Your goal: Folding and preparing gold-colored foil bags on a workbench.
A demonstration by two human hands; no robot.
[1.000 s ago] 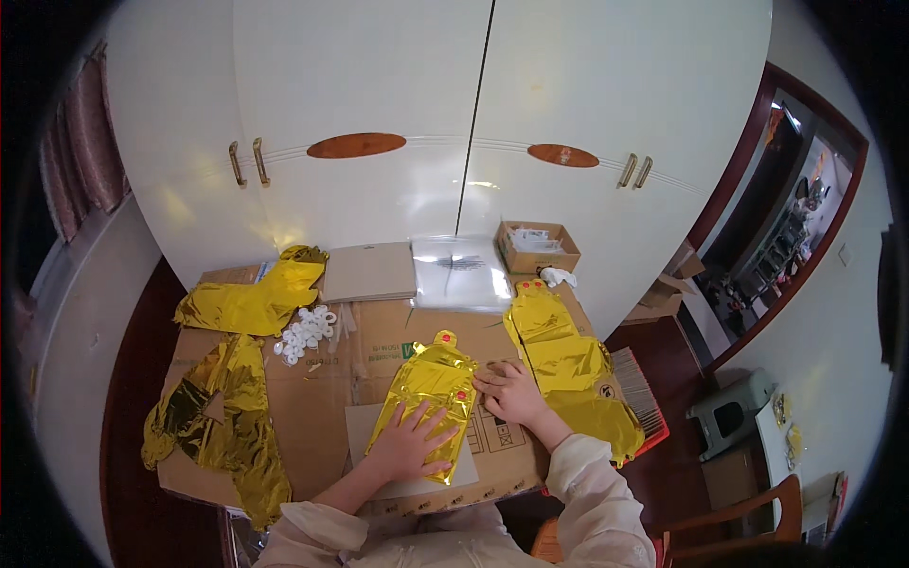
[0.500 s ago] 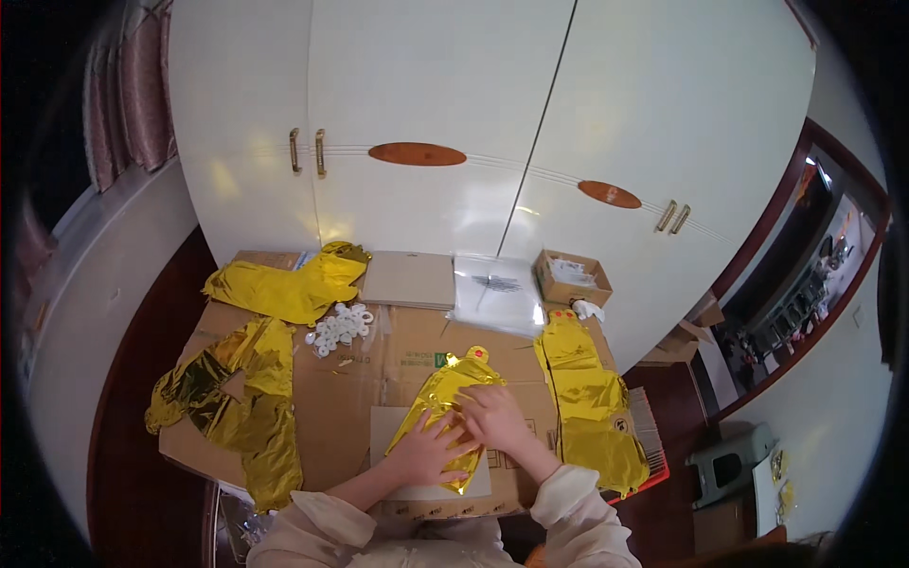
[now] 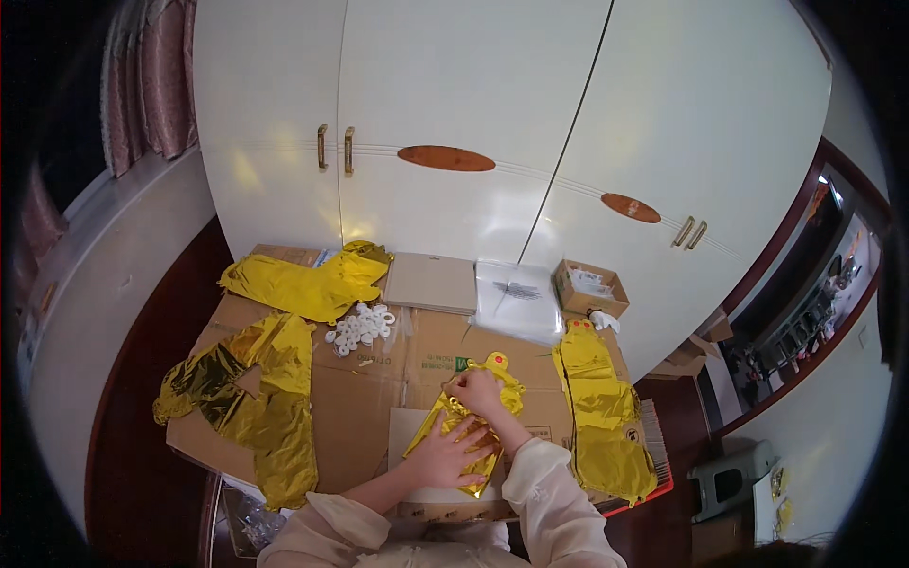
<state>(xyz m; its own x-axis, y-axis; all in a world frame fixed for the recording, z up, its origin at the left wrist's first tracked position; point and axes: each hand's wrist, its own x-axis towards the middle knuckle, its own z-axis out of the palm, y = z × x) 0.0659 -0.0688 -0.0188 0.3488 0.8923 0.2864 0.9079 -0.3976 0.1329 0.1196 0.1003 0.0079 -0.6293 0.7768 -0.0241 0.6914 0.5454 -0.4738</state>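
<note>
A flat, uninflated gold foil balloon (image 3: 512, 396) with a red spot at its far end lies in front of me, partly on a grey-beige card (image 3: 402, 426). My left hand (image 3: 443, 456) rests flat on its near half, fingers spread. Farther up, my right hand (image 3: 479, 390) has its fingers curled and pinched together at the foil's upper left edge. The pinched fingertips hide the bit of foil between them.
Gold foil balloons lie in a stack at right (image 3: 598, 407), at left (image 3: 284, 407) and at far left (image 3: 294, 287). White rings (image 3: 360, 328) form a pile. Behind are cardboard sheets (image 3: 431, 281), clear plastic sleeves (image 3: 516, 303) and a small box (image 3: 611, 300). A white cabinet (image 3: 454, 76) stands beyond.
My right hand has gone from lying flat beside the left to a curled pinch at the foil's upper left edge. The left hand stays spread on the foil. The view has shifted slightly.
</note>
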